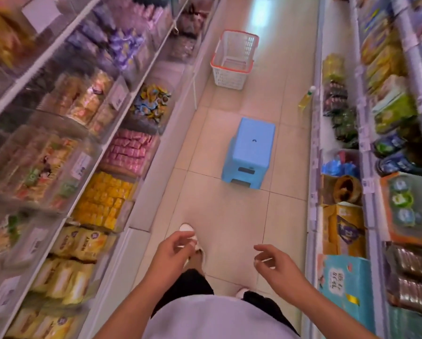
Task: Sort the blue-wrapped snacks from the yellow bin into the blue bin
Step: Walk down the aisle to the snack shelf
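Note:
A clear bin [153,104] on the left shelf holds mixed yellow-wrapped and blue-wrapped snacks [144,110]. Which bins count as the yellow bin and the blue bin I cannot tell; the picture is blurred. My left hand [173,250] hangs low over the aisle floor with its fingers loosely curled and nothing in it. My right hand [273,263] is beside it at the same height, also loosely curled and holding nothing. Both hands are well short of the shelves.
A blue plastic stool [250,150] stands in the middle of the tiled aisle. A white basket [232,59] with an orange rim sits farther down. A yellow bottle [306,100] stands by the right shelf. Stocked shelves line both sides.

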`<action>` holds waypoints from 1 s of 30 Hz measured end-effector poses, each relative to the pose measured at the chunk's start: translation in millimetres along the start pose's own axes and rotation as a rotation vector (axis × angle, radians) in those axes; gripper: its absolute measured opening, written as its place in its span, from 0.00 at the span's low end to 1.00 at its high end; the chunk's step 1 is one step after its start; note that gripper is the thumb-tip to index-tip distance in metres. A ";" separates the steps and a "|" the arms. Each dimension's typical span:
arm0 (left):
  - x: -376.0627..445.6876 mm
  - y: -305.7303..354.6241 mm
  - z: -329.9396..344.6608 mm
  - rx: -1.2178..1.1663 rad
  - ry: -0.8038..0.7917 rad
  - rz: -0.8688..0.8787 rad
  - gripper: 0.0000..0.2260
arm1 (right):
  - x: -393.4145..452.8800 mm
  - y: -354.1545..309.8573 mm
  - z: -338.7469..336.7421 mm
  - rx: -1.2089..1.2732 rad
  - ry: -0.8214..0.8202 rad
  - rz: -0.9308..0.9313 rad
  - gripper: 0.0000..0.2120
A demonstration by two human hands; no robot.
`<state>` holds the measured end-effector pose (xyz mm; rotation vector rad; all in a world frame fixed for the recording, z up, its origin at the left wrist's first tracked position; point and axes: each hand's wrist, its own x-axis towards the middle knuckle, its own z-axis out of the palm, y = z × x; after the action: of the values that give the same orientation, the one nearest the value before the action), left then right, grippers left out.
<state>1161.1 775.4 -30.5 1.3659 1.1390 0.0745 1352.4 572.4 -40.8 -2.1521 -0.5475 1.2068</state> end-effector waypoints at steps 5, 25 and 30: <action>93.4 55.2 -37.1 0.015 -0.024 0.022 0.08 | 75.4 -72.3 -11.8 -0.010 0.021 0.016 0.13; 316.5 233.4 -55.6 -0.120 0.182 -0.026 0.08 | 370.7 -248.8 -134.7 -0.216 -0.205 -0.121 0.13; 357.7 252.9 -78.8 -0.174 0.252 -0.045 0.08 | 435.8 -307.0 -137.2 -0.314 -0.263 -0.149 0.12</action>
<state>1428.5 1131.2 -26.3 1.1982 1.3399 0.3130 1670.5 1021.5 -44.8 -2.1669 -1.0540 1.4050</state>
